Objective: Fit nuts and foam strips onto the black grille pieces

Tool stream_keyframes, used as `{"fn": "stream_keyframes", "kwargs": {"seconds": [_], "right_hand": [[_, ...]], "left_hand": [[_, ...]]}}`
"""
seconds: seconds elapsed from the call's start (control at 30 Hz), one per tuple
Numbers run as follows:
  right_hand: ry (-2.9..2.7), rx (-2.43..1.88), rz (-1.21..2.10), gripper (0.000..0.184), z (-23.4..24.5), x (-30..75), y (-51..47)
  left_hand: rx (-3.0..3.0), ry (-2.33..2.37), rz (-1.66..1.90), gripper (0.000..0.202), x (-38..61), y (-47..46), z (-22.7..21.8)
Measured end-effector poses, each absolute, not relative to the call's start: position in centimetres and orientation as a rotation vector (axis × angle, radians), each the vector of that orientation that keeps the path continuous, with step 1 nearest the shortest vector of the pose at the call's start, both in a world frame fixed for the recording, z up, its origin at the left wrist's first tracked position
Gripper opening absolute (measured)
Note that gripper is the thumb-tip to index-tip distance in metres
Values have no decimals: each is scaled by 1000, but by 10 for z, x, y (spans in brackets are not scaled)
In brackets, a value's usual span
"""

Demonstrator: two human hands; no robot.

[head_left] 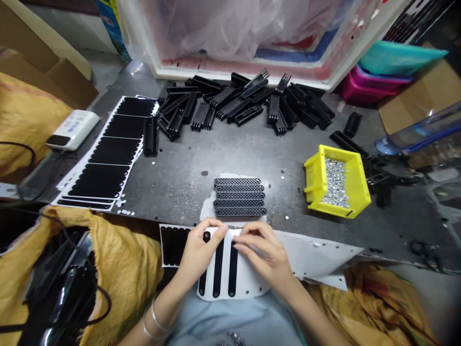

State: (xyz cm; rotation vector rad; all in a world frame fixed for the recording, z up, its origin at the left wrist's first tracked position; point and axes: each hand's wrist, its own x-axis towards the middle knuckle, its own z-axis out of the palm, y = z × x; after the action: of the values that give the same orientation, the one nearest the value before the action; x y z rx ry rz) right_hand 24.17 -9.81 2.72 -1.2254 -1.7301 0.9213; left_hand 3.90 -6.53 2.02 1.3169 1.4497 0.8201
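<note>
A person's left hand [201, 250] and right hand [264, 254] work a white sheet [248, 281] at the near edge of the surface [187, 178], where it hangs over the lap. The sheet carries three long black strips [218, 269]. The left grip is pinched on the sheet's top edge at the end of one strip. The right fingers lie along the same edge, and whether they clasp or only press cannot be told.

A yellow bin [312, 174] near the right side holds small silvery metal bits [334, 185]. At the far edge a white crate [234, 76] holds a clear plastic bag [230, 29]. A teal basket [396, 57] sits nested in a pink one [362, 91] beside the crate.

Five mesh grilles [239, 197] lie in a row just beyond the hands. A pile of black plastic parts [248, 103] runs along the far edge, and more strip sheets [108, 158] cover the left side. Bare surface lies between the grilles and the pile.
</note>
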Motion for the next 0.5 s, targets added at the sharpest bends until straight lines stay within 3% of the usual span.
{"fn": "stream_keyframes", "kwargs": {"seconds": [0.1,0.17,0.37,0.5], "right_hand": [[-1444,-1050,1324,5,37,258,-100],[-1272,-1040,1402,7,44,266,-93],[-1966,-1319,701,29,39,243,-44],[-2235,-1222,538,23,30,226,-26]], "left_hand": [[1341,1561,833,22,30,-68,16],[1404,1567,805,20,24,-67,16],[1548,1513,830,18,19,-51,19],[1533,1537,804,20,16,-43,16]]}}
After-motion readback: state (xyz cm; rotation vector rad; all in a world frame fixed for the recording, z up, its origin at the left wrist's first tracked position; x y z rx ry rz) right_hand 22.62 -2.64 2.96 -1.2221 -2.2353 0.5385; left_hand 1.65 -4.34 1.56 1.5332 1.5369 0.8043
